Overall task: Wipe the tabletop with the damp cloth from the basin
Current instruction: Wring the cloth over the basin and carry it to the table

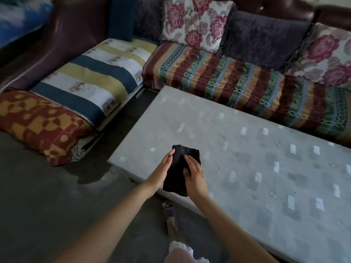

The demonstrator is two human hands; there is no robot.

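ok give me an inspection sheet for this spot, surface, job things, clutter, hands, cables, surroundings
surface: grey patterned tabletop, bare apart from the cloth; whether any part is wet cannot be told
job's things: black cloth near the table's near-left corner, lower end hanging past the edge; basin not in view
clutter: nothing seen on the table
hands: left hand flat against the cloth's left edge; right hand, ring on one finger, fingers on the cloth's right side, thumb tucked into a fold
cables: nothing seen
surroundings: corner sofa with striped throws behind and left of the table; floral cushions; red and yellow pillow at left; grey floor; a slipper under the table edge
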